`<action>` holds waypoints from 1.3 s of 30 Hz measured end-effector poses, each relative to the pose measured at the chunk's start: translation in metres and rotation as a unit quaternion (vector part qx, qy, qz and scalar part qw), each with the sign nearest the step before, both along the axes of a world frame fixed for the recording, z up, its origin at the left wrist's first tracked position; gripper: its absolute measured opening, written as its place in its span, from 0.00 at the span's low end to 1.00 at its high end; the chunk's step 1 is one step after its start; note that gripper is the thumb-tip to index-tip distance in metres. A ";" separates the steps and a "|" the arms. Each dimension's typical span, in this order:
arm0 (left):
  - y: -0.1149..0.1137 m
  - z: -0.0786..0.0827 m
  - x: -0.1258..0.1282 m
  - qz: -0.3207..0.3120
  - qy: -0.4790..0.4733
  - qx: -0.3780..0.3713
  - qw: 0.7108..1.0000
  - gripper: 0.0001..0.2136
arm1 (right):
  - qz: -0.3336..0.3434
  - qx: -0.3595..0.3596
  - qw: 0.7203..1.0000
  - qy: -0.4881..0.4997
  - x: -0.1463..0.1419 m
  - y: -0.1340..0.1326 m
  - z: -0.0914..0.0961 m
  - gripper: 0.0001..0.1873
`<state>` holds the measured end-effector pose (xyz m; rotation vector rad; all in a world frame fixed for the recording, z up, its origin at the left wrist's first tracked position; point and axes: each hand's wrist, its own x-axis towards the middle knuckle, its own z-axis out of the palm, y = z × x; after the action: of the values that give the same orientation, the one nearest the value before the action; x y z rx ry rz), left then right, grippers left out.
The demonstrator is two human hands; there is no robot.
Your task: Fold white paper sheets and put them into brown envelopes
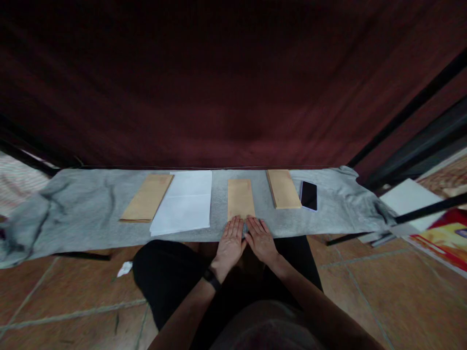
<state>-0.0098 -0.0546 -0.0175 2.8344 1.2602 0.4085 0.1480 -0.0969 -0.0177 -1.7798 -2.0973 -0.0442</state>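
My left hand [230, 239] and my right hand [260, 237] lie flat side by side, fingers stretched out, on the near edge of a grey cloth [91, 204]. Their fingertips touch the near end of a brown envelope [240, 198] lying lengthwise in the middle. Neither hand holds anything. A black band sits on my left wrist.
On the cloth lie a stack of white paper sheets [186, 201], a brown envelope [148, 197] to its left, another brown envelope [282, 188] at the right, and a black phone [309, 195]. A dark red curtain hangs behind. White sheets [410, 197] and coloured printed material lie on the tiled floor at right.
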 end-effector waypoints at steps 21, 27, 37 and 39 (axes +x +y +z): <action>-0.011 0.004 -0.007 0.079 0.066 -0.018 0.994 0.33 | 0.022 0.001 1.000 -0.020 -0.011 0.002 0.002 0.27; -0.008 0.018 -0.004 0.067 0.052 -0.028 0.996 0.30 | 0.005 0.008 1.000 -0.028 0.003 -0.003 -0.005 0.27; 0.017 0.025 0.021 -0.057 0.005 -0.053 0.997 0.26 | -0.007 0.022 0.998 -0.052 0.010 -0.011 -0.014 0.31; 0.024 0.022 0.027 -0.068 0.011 -0.062 0.996 0.29 | -0.008 0.028 0.998 -0.049 0.012 -0.014 -0.016 0.31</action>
<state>0.0174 -0.0310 0.0049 2.8050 1.0477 0.2865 0.1598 -0.1109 -0.0337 -1.7960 -2.1282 -0.1964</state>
